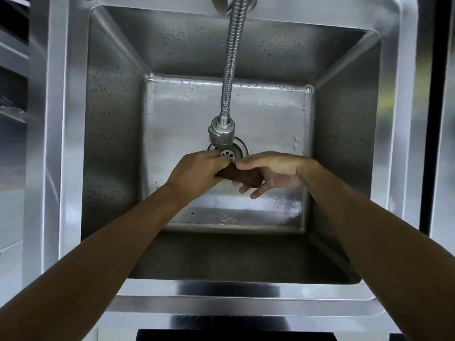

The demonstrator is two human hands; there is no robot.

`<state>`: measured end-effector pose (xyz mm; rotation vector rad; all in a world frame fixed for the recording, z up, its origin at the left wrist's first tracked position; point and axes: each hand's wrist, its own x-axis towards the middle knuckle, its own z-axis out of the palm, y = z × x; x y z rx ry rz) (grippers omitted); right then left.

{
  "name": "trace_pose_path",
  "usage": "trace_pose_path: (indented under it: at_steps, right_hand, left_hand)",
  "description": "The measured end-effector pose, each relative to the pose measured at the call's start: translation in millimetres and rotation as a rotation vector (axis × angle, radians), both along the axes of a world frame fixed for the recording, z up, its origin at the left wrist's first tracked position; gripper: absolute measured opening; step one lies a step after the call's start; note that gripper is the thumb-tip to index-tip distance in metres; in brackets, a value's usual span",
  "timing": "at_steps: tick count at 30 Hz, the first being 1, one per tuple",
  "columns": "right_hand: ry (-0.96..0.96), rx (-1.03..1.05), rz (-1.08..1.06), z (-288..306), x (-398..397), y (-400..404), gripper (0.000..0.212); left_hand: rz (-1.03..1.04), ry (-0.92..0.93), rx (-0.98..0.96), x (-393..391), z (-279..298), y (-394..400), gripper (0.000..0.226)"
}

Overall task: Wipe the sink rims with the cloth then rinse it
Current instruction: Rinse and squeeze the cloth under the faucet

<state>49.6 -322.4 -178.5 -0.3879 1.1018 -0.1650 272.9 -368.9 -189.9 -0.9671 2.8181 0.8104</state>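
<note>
A brown cloth [242, 177], rolled into a tight bundle, is held over the middle of the steel sink [268, 290], just below the spray head. My left hand [197, 172] is shut around the cloth's left end. My right hand [268, 172] touches the right end with thumb on top and fingers loosely curled under it. The flexible metal faucet hose [231, 60] hangs down from the back rim and ends in a spray head [221, 134] above the drain [230, 152]. No water stream shows.
Water drops dot the sink walls and floor. The wide flat rim runs along the left [55, 143], right [403, 143] and front. A dark gap [430, 119] lies right of the sink, shelving at far left.
</note>
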Motion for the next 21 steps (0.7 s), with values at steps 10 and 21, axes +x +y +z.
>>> trace_pose_path:
  at_steps: [10,21]
  right_hand:
    - [-0.224,0.149,0.258,4.0,20.4,0.5,0.014]
    - [0.931,-0.894,0.925,-1.0,51.6,-2.7,0.017]
  left_hand:
    - [-0.198,0.173,-0.185,7.6,1.5,-0.7,0.046]
    - [0.249,-0.404,0.688,-23.3,11.7,-1.4,0.017]
